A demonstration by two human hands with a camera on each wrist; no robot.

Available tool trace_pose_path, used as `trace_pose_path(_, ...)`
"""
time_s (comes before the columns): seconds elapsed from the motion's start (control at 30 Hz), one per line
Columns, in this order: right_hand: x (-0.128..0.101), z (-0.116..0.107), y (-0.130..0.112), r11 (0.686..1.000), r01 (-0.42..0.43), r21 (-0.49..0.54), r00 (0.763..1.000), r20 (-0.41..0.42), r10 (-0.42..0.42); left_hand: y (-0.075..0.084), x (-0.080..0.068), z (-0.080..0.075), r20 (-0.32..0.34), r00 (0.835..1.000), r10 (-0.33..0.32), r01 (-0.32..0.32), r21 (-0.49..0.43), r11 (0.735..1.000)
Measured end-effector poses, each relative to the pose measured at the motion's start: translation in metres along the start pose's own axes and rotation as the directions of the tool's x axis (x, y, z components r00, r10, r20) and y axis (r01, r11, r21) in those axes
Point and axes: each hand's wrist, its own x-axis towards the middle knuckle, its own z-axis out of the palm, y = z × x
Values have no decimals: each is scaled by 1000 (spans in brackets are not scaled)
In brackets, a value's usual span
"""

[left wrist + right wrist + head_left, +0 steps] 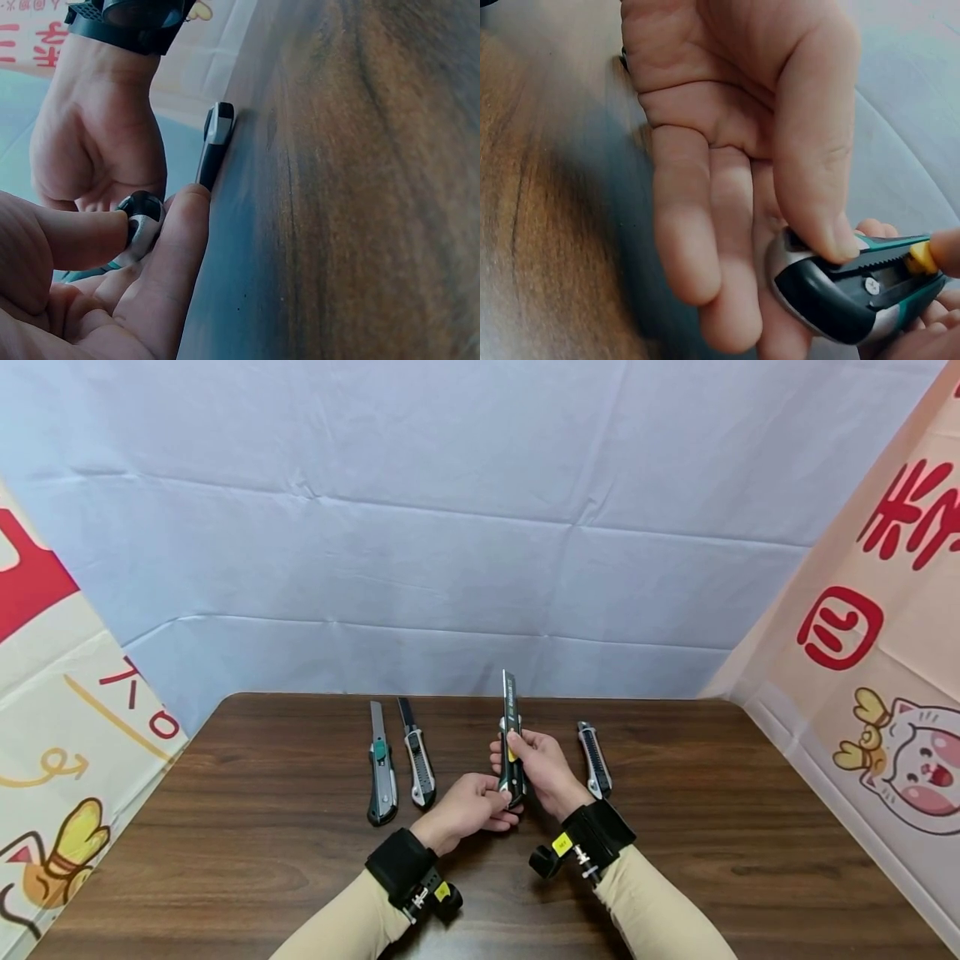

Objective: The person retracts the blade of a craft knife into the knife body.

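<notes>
Both hands meet over the dark brown wooden table (675, 860), just below its centre, around a black and green utility knife with a yellow slider (512, 752). The knife is lifted clear of the wood and stands nearly upright, its tip toward twelve o'clock with a length of grey blade showing above the body. The left hand (468, 806) curls its fingers round the butt end at six o'clock; in the left wrist view the thumb and a finger pinch the rounded black and silver end cap (142, 217). The right hand (543, 768) grips the middle of the body from three o'clock, its thumb (516, 743) pressed on the yellow slider (922, 257), beside the notched track.

Three other knives lie flat on the table, none touched: a grey and green knife (381, 772) at nine o'clock of the hands, a silver and black knife (420, 760) just beside it, and a black and silver knife (595, 760) at three o'clock.

As I judge it, the work is under way on this one knife only, its blade already out. Whether the slider is travelling out or in cannot be told.
</notes>
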Motion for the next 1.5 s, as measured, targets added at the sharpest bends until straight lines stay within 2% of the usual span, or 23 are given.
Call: trace_pose_path(1.5,2,-5,-2,1000,-19,-12,997,79,19,0,3,-2,-1,1000,-2,2,9,1000)
